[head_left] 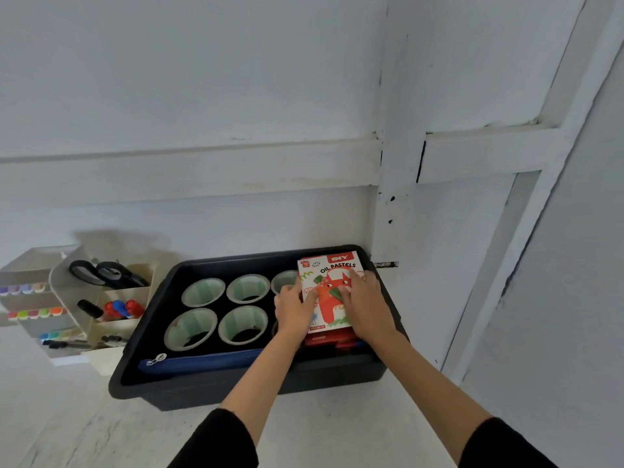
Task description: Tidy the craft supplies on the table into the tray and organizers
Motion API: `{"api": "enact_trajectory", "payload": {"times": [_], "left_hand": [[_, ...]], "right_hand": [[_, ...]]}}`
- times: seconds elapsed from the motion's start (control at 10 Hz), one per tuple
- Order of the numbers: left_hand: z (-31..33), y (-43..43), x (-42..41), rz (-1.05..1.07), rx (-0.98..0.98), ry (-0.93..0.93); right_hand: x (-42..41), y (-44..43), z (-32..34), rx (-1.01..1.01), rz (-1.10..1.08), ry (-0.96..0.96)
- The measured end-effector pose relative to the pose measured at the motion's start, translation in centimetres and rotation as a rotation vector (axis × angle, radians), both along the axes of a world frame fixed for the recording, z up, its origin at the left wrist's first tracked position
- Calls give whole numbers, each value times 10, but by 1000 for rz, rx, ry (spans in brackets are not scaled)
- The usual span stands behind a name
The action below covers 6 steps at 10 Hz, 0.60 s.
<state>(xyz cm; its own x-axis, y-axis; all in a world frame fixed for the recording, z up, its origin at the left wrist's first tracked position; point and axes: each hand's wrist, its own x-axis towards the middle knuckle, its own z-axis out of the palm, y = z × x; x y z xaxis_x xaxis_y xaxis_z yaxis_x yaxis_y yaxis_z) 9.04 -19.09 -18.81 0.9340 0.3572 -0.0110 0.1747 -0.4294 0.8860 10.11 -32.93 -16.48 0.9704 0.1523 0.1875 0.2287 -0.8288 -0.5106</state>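
A black tray [216,390] stands on the white table against the wall. Inside it are several rolls of tape [202,292], a blue zip pouch [202,361] along the front wall, and a stack of red boxes at the right end. On top of that stack lies a white and red oil pastels box [332,265]. My left hand [293,310] grips the box's left edge. My right hand [363,305] lies flat across its right half, fingers straight. Both hands cover much of the box.
A beige desk organizer [67,282] stands left of the tray, holding black scissors [101,273], red, blue and black markers [118,309] and rows of coloured pens [33,314]. The wall runs right behind the tray. White tabletop [101,430] lies in front.
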Motion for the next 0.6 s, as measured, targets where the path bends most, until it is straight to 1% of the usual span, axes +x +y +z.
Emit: {"api": "enact_trajectory", "payload": {"times": [0.1, 0.2, 0.3, 0.4, 0.5, 0.6], "left_hand": [[-2, 0, -1, 20, 149, -2], [-4, -1, 3, 19, 50, 20], [2, -5, 4, 62, -169, 59], [4, -6, 3, 57, -216, 71], [4, -7, 3, 28, -206, 64], [4, -6, 1, 12, -176, 77]], "right_hand": [[-2, 4, -6, -130, 0, 79], [-2, 6, -9, -194, 14, 89], [-1, 3, -7, -363, -12, -67], [-2, 2, -1, -487, -3, -141], [-4, -1, 2, -247, -97, -144], [-15, -15, 16, 274, -250, -192]]}}
